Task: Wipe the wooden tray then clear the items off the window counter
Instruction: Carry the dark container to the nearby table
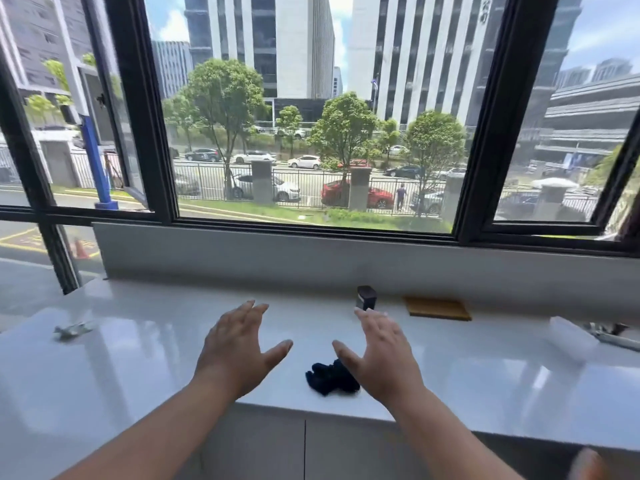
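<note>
Left hand point(239, 351) and right hand point(381, 355) hover, fingers spread and empty, above the glossy white surface point(138, 368) below the window, dark cloth point(329, 377) near its front edge, wooden tray point(437, 308) far right.

Bright daylight through the window point(311, 133); we note white glare on the glossy counter point(138, 358), bowed frame edges, soft corners.

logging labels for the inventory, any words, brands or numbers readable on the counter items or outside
None can be read.
Small black box: no legible print.
Wooden tray, dark cloth: no text.
Tower signage outside: characters too blurred to read.
Road markings: too small to read.
</note>
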Demonstrator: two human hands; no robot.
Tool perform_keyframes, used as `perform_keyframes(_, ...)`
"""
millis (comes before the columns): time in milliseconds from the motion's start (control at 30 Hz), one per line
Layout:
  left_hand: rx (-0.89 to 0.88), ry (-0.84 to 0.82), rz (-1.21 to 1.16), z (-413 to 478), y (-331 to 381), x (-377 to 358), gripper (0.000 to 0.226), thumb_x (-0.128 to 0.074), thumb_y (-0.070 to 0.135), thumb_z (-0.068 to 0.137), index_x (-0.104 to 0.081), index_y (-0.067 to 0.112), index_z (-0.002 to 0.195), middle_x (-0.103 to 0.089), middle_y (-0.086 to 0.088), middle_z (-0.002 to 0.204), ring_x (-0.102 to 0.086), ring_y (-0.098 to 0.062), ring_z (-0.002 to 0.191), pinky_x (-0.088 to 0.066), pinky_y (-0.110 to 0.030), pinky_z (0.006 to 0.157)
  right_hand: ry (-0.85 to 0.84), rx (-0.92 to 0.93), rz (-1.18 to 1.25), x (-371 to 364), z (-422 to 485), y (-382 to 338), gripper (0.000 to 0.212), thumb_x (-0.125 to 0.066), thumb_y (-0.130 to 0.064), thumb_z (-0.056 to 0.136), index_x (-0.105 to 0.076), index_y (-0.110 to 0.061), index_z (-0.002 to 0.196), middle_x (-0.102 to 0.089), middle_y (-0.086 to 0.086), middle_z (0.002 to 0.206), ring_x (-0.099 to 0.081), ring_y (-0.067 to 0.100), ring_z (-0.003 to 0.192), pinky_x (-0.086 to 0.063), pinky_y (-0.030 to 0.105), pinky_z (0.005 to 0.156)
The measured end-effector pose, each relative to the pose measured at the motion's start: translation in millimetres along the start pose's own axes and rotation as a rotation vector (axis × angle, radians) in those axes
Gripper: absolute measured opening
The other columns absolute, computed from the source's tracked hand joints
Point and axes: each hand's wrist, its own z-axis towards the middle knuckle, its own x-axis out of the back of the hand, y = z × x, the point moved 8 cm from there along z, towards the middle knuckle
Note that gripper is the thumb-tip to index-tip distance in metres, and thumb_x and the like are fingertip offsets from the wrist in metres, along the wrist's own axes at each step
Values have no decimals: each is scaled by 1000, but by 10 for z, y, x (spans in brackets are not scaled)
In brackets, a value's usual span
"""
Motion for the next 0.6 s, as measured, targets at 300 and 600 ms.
perform_keyframes(300,-137,-103,17,657,1302,-862,92,-43,83,89,-23,34,163,-18,7,174,-18,-20,157,-22,-42,128,71,-134,-10,457,225,1390,84,-38,-74,92,-32,-25,160,-37,-1,164,-25,19,153,-22,39,127)
perform_keyframes(600,-203,-171,-70,1414,1649,-1605,91,-44,83,88,-22,37,163,-18,9,174,-18,-20,158,-22,-42,128,37,-300,-49,257,584,2192,86,-32,-77,91,-27,-28,161,-31,-4,167,-20,19,156,-16,38,129)
